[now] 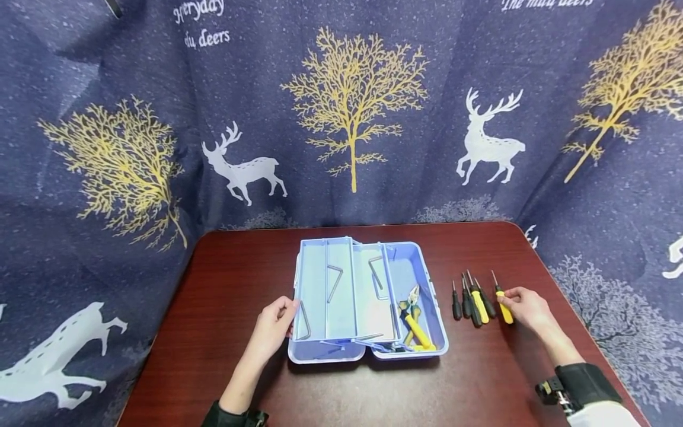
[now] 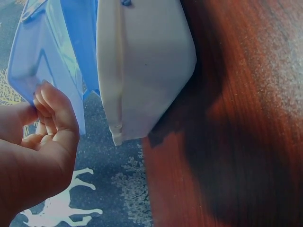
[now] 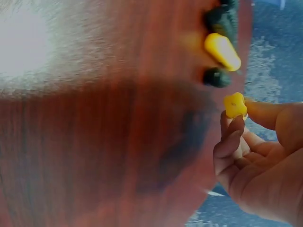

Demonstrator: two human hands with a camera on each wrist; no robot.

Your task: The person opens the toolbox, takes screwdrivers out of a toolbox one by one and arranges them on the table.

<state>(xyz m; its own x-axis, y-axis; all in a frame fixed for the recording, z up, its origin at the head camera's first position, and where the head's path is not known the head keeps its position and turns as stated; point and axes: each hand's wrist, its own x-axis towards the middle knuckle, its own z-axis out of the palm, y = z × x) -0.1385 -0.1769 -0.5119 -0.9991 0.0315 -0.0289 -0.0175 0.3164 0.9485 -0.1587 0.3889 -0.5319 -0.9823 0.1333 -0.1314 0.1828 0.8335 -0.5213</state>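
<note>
A blue toolbox [image 1: 369, 350] stands opened out on the table, its trays spread to the left. My left hand [image 1: 276, 323] pinches the left edge of the outer tray [image 1: 312, 279] between thumb and fingers; in the left wrist view that hand [image 2: 47, 137] is at the tray's corner. To the right, my right hand [image 1: 525, 307] pinches a screwdriver [image 1: 504, 308] by its yellow and black handle, shaft pointing away. The right wrist view shows the yellow handle end [image 3: 235, 105] between thumb and fingers. Beside it lie several other screwdrivers [image 1: 478, 305], black and yellow.
Hex keys [image 1: 334, 283] lie in the trays. Pliers [image 1: 416, 326] with yellow handles rest in the box's deep right compartment. The brown wooden table [image 1: 229, 267] backs onto a dark blue curtain [image 1: 368, 207] printed with deer and trees.
</note>
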